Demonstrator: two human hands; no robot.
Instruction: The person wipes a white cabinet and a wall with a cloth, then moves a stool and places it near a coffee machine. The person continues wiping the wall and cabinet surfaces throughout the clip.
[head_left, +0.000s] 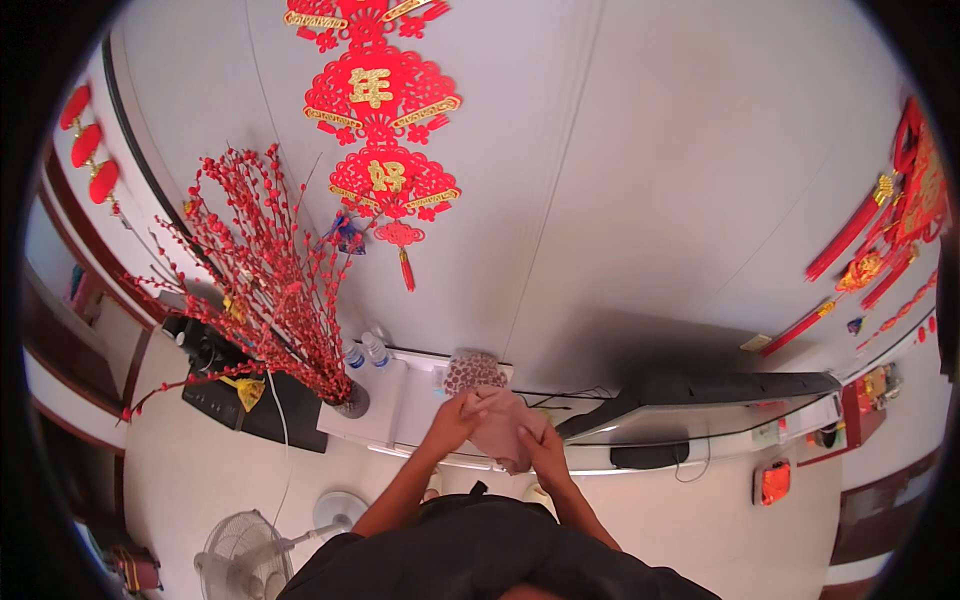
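Observation:
A dusty-pink cloth (496, 427) is stretched between my two hands in front of my body. My left hand (454, 421) grips its left side near the upper corner. On the opposite side, my right hand (547, 456) pinches the fabric with the thumb on top. Just beyond the cloth, a round container or bag with a dark red spotted pattern (474, 373) rests on the white cabinet (422, 409); the cloth and my left hand cover its lower part.
A vase (354, 403) of red berry branches (277, 292) and two plastic bottles (376, 349) stand on the left. A television (697, 405) occupies the cabinet's right side. Behind me at left is a standing fan (247, 555). A white cable (283, 442) hangs nearby. Red fan-shaped decorations (382, 97) hang on the wall.

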